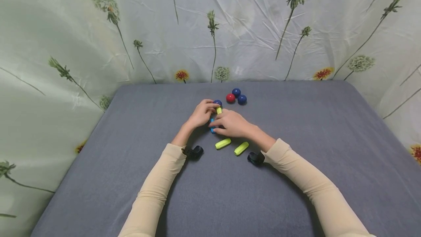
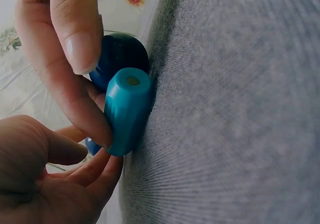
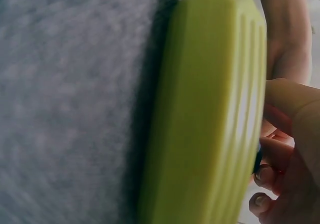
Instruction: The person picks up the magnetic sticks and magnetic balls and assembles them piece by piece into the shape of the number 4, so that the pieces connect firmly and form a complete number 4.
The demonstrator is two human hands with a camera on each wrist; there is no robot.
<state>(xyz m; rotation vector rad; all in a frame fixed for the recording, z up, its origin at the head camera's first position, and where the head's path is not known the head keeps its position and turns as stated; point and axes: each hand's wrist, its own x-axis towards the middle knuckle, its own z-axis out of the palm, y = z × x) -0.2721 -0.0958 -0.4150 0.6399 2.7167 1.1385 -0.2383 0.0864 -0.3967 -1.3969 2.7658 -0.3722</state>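
Note:
In the head view my left hand [image 1: 200, 115] holds a dark blue ball [image 1: 217, 102] at its fingertips. A short yellow-green rod [image 1: 219, 110] meets the ball, between the fingers of both hands. My right hand [image 1: 232, 124] reaches over a turquoise rod [image 1: 212, 126], thumb and finger about it. The left wrist view shows a right finger touching this turquoise rod [image 2: 127, 112], which lies on the cloth. Directly behind the rod is a dark blue ball [image 2: 122, 54]. Fingers hide part of the contact between these pieces.
Two loose yellow-green rods [image 1: 223, 143] [image 1: 241, 148] lie nearer the person. Beyond the hands sit a red ball [image 1: 230, 98] and two dark blue balls [image 1: 236, 92] [image 1: 242, 100]. Grey cloth [image 1: 296, 127] covers the table, and a flowered curtain [image 1: 243, 46] hangs behind it.

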